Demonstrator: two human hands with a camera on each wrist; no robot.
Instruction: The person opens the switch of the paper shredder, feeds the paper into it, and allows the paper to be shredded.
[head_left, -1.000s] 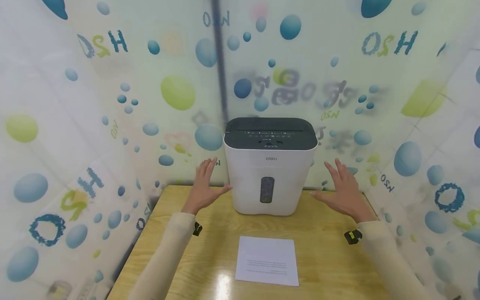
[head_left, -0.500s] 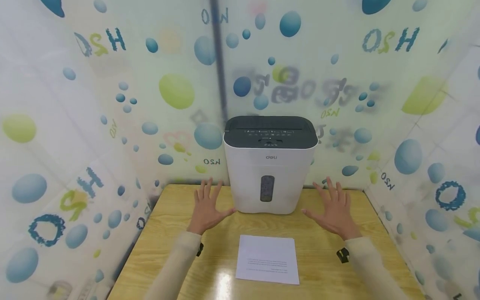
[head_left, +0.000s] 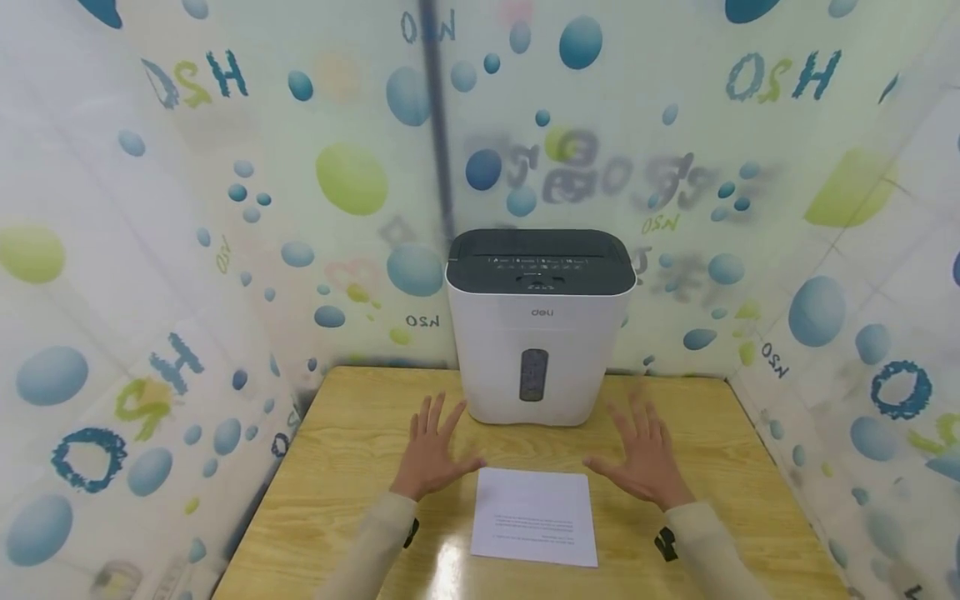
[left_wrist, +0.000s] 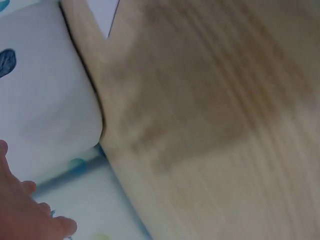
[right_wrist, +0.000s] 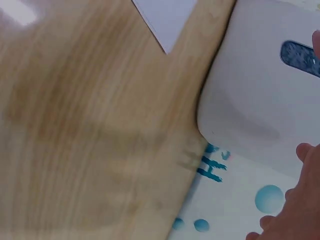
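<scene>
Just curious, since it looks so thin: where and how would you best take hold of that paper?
Probably pinch the paper by its side edges, left hand from the left, right hand from the right: it lies flat on the table, those edges exposed.

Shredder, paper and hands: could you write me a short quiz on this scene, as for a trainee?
1. What word is printed on the front of the shredder?
2. The paper lies: A) on top of the shredder; B) on the table, in front of the shredder; C) behind the shredder.
3. True or false: the left hand and the right hand both hold nothing.

Key: 1. deli; 2. B; 3. true.
</scene>
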